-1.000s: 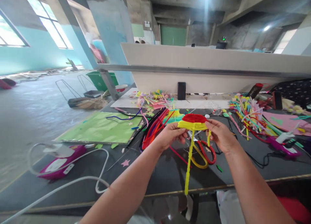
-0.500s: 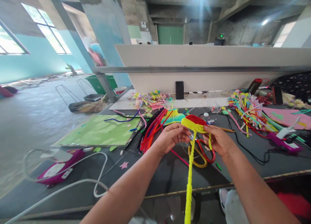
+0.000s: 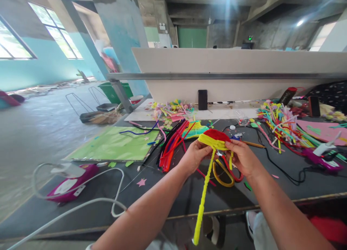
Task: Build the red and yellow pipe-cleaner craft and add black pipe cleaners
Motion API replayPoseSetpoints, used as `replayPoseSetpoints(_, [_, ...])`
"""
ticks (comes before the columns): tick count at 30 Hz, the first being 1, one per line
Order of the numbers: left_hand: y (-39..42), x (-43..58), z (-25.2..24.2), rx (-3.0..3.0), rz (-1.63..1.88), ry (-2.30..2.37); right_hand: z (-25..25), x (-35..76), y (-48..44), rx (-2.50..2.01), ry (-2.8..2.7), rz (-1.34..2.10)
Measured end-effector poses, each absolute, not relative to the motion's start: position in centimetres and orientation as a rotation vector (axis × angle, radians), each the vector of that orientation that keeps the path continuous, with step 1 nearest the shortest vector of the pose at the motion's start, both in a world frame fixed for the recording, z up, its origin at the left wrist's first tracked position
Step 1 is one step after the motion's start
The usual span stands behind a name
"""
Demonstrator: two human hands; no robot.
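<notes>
Both hands hold a small red and yellow pipe-cleaner dome [image 3: 214, 137] above the dark table [image 3: 168, 192]. My left hand [image 3: 193, 156] pinches its left rim, fingers closed. Gripping the right rim, my right hand [image 3: 242, 156] is also closed. A long yellow pipe cleaner [image 3: 204, 194] hangs from the dome down past the table's front edge. Under the hands lie scissors with yellow and red handles [image 3: 225, 170].
A bundle of red, black and blue pipe cleaners [image 3: 173, 141] lies left of the hands, beside a green sheet [image 3: 114, 144]. A purple glue gun [image 3: 69, 181] with white cable sits at front left, another [image 3: 320, 158] at right. Mixed pipe cleaners [image 3: 276, 125] and a black phone [image 3: 202, 99] stand behind.
The hanging yellow pipe cleaner has swung from straight down to slanting left. The hands turned the dome slightly and stayed over the scissors.
</notes>
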State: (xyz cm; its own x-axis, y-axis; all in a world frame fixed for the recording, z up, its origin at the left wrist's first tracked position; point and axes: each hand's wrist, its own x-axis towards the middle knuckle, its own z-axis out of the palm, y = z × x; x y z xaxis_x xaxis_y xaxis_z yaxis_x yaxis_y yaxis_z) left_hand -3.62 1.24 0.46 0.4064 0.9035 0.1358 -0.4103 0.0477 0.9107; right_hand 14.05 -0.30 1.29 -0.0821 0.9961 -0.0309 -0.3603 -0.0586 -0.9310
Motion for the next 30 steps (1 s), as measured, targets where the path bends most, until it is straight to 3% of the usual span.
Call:
replayPoseSetpoints(10, [1.2,-4.2,-0.1,0.898,0.752,0.427,1.9,14.0,-1.2,-1.026,-1.039,1.28])
replayPoseSetpoints(30, [2.3,-4.2,-0.7,0.715,0.809,0.383,1.4,15.8,-0.4,-1.142,-1.195,1.114])
